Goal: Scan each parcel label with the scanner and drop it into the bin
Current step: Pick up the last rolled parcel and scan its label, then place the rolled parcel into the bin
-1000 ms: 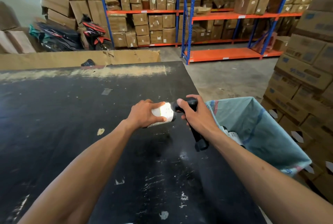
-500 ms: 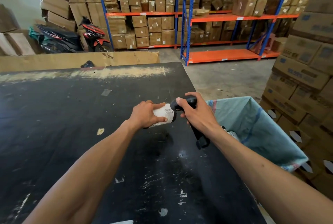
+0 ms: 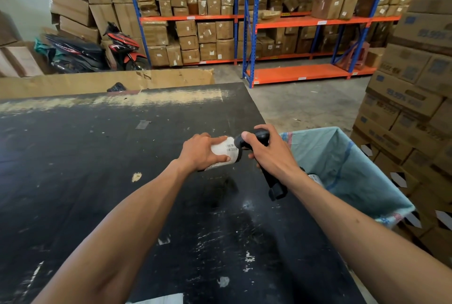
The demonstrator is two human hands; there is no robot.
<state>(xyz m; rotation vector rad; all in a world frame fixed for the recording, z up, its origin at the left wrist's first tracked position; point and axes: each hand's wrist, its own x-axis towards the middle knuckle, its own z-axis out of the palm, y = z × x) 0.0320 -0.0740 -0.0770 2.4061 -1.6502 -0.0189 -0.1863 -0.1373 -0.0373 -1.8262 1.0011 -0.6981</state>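
Parcel point(image 3: 223, 152), white-labelled, sits gripped in the left hand point(image 3: 200, 152) at frame centre; the right hand point(image 3: 271, 154) clasps the scanner point(image 3: 259, 137), its head touching the label, above the tabletop point(image 3: 97, 156).

Both bare forearms are reaching forward over the table's right side. The left hand point(image 3: 203, 152) is curling its fingers and thumb around a small parcel. The right hand point(image 3: 270, 154) is wrapping around a scanner's grip, thumb lying on top, wrist just inside the table's right edge.
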